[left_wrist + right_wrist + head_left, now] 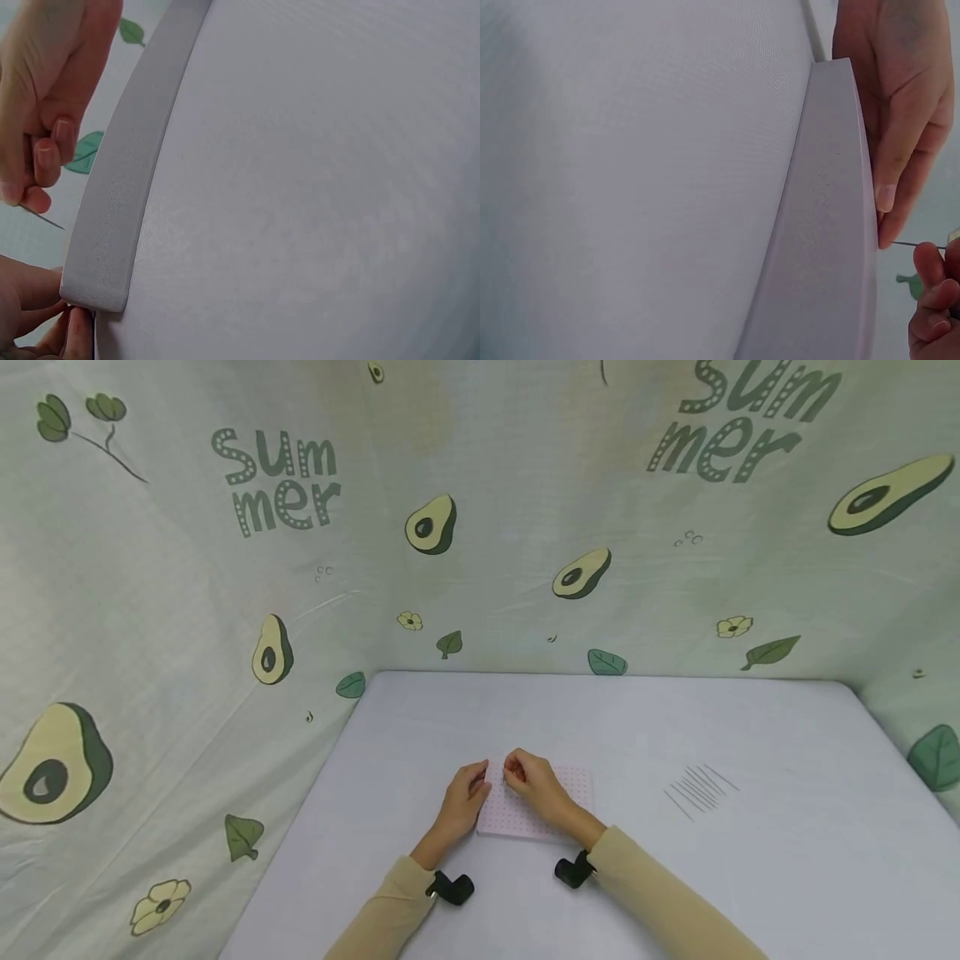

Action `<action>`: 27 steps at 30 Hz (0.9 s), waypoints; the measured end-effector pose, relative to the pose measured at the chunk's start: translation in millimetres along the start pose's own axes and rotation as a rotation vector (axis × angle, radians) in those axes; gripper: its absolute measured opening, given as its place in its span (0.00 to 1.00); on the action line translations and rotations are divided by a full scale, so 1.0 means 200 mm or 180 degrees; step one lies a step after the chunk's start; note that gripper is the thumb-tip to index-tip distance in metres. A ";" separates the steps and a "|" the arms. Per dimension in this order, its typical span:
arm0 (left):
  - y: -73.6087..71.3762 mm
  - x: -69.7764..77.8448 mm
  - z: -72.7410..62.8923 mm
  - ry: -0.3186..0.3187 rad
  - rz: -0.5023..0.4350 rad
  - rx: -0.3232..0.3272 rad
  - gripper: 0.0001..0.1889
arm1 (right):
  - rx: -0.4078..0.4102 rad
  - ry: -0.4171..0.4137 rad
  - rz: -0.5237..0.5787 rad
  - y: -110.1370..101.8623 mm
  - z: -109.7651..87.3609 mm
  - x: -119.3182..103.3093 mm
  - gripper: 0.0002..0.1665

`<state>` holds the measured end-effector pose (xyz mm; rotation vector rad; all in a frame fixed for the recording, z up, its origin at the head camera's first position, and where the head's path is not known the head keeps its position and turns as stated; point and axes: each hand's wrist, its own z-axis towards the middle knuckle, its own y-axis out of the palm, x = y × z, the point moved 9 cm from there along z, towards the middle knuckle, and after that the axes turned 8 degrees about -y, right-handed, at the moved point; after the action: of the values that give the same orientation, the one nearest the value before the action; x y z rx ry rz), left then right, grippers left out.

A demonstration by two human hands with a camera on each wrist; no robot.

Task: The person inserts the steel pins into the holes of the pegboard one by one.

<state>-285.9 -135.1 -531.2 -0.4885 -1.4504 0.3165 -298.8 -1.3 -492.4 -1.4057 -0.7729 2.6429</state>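
The head view looks forward and down from above the near side of the pink dotted board (510,814), well back from it, taking in the desk (600,718) around it and the patterned cloth (495,602) behind. Both wrist views sit low and close before the board's near side, turned sideways, facing across it toward the cloth. They share that side, the left hand (462,800) at the board's left end, and the right hand (534,781) with a thin needle (911,244) over it.
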 end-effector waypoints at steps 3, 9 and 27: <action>0.00 0.00 0.00 0.0033 -0.0012 -0.0006 0.23 | -0.0020 0.0023 -0.0018 0.01 0.01 0.01 0.03; 0.00 0.01 0.00 0.0113 0.0029 0.0004 0.22 | -0.0085 0.0073 -0.0005 0.03 0.01 0.02 0.04; -0.01 0.03 -0.01 0.0123 -0.0015 0.0021 0.22 | -0.0053 0.0006 -0.0144 0.04 0.00 0.03 0.04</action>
<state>-283.7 -134.9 -525.2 -0.4834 -1.4124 0.3065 -300.9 -6.6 -500.5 -1.3773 -0.8186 2.6073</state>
